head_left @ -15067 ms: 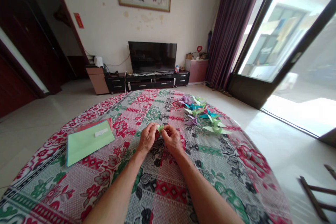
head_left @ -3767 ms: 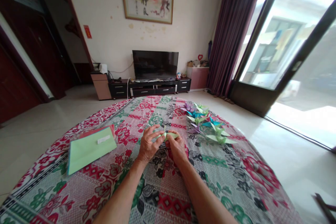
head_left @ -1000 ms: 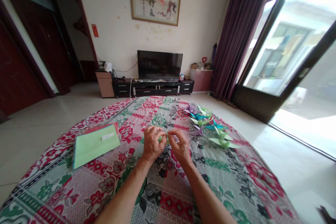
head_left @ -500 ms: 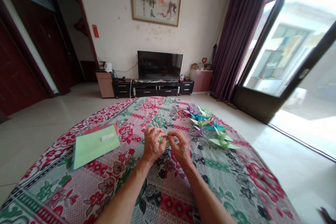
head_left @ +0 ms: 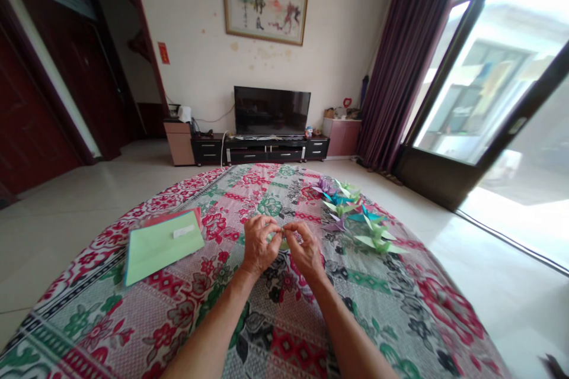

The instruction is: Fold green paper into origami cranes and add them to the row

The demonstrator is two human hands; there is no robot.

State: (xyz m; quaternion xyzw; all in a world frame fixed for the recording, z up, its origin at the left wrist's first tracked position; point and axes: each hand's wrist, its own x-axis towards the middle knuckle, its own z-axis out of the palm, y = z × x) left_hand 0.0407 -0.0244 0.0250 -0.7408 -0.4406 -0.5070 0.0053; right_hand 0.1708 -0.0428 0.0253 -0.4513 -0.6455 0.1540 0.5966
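Note:
Both hands meet over the middle of the patterned tablecloth (head_left: 249, 189). Between them is a small piece of light green folded paper (head_left: 285, 244), mostly hidden by the fingers. My left hand (head_left: 261, 244) pinches it from the left, thumb and fingers pressed together. From the right, my right hand (head_left: 304, 247) pinches it too, its fingertips touching those of the left. To the right lie several folded paper cranes (head_left: 340, 209) in green, blue and purple; a light green crane (head_left: 380, 243) is the nearest of them.
A stack of coloured paper sheets (head_left: 155, 251), green on top with a small white slip (head_left: 184, 231), lies to the left. Beyond the round table stand a low black cabinet (head_left: 267, 151) and a television (head_left: 272, 111). A glass door (head_left: 462, 112) is at the right.
The hands stay in nearly the same place, still pinching the green paper. The view has shifted very slightly.

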